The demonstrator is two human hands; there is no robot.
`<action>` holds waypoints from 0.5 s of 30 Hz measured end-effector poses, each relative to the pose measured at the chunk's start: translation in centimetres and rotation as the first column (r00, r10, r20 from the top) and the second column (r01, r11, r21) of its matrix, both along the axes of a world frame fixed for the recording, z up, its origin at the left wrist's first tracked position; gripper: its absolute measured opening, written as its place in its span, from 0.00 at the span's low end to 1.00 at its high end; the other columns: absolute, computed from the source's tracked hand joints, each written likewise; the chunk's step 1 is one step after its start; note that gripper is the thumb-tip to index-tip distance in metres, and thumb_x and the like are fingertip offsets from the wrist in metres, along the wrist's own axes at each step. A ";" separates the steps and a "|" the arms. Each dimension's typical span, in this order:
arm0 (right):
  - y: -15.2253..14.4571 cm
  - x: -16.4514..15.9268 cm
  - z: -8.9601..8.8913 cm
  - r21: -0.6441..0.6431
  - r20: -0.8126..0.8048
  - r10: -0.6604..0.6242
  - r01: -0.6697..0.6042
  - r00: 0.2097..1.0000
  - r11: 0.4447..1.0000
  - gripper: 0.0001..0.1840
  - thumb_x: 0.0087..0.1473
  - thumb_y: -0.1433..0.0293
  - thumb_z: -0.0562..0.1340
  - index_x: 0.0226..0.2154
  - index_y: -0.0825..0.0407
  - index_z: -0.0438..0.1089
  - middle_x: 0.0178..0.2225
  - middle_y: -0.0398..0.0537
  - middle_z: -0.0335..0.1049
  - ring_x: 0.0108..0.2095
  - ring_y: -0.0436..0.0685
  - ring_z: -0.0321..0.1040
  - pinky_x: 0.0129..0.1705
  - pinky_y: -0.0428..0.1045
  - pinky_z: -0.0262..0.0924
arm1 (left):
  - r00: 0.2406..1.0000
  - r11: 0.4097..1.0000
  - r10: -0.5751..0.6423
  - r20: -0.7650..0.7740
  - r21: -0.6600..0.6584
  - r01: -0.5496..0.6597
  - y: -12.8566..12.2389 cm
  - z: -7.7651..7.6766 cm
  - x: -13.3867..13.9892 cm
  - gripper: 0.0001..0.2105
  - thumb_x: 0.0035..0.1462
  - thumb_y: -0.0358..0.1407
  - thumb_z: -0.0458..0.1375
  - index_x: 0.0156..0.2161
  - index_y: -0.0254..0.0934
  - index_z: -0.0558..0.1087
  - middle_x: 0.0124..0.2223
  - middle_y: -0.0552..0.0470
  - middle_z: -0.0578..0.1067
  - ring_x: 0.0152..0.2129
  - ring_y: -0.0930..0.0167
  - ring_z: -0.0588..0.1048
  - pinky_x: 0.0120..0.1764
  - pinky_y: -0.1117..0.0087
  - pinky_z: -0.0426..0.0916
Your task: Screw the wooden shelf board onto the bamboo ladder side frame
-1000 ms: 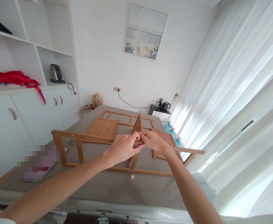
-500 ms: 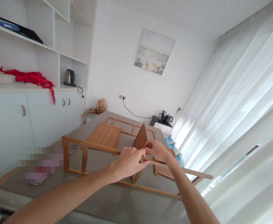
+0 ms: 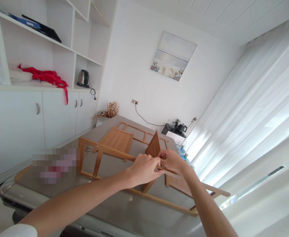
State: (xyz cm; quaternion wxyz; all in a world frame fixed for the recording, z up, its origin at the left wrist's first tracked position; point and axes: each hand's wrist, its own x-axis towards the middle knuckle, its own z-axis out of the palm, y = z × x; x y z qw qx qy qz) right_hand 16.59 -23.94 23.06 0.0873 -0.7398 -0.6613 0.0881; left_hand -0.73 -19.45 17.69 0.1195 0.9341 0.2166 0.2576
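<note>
Your left hand point(image 3: 146, 168) clasps the top rail of a brown, ladder-like wooden frame point(image 3: 114, 151) standing on edge on the grey tabletop point(image 3: 139, 210); your right hand point(image 3: 170, 161) pinches narrowly beside it, contents unclear. Behind rises one brown wooden panel point(image 3: 154, 144); two flat panels point(image 3: 117, 141) lie beyond.

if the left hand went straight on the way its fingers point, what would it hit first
Most likely the right hand, just ahead of the left hand along the wooden rail. Depth between their fingertips is unclear; they may already touch.
</note>
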 end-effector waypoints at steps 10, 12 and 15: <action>0.3 -0.2 0.1 -0.014 0.036 -0.006 0.007 0.999 1.000 0.05 0.47 0.73 0.62 0.28 0.49 0.74 0.26 0.42 0.71 0.27 0.51 0.64 0.25 0.45 0.49 | 1.000 1.000 0.004 0.000 0.011 -0.004 0.0 0.2 -0.1 0.17 0.62 0.50 0.57 0.44 0.40 0.77 0.35 0.47 0.82 0.32 0.61 0.81 0.35 0.66 0.69; 0.2 -0.2 0.1 -0.013 0.045 -0.003 0.003 0.999 1.000 0.05 0.47 0.74 0.62 0.28 0.49 0.74 0.26 0.41 0.71 0.27 0.51 0.64 0.26 0.45 0.49 | 1.000 1.000 0.010 -0.001 0.015 -0.010 0.0 0.2 -0.1 0.17 0.62 0.50 0.57 0.44 0.40 0.77 0.35 0.47 0.82 0.33 0.60 0.81 0.34 0.66 0.69; 0.1 -0.2 0.1 -0.006 0.060 0.013 -0.013 0.998 1.000 0.05 0.49 0.74 0.62 0.28 0.49 0.73 0.26 0.42 0.72 0.28 0.52 0.65 0.26 0.45 0.49 | 1.000 1.000 -0.002 -0.004 0.006 0.002 0.1 0.3 0.0 0.17 0.62 0.50 0.56 0.43 0.39 0.77 0.34 0.47 0.82 0.32 0.61 0.80 0.34 0.66 0.69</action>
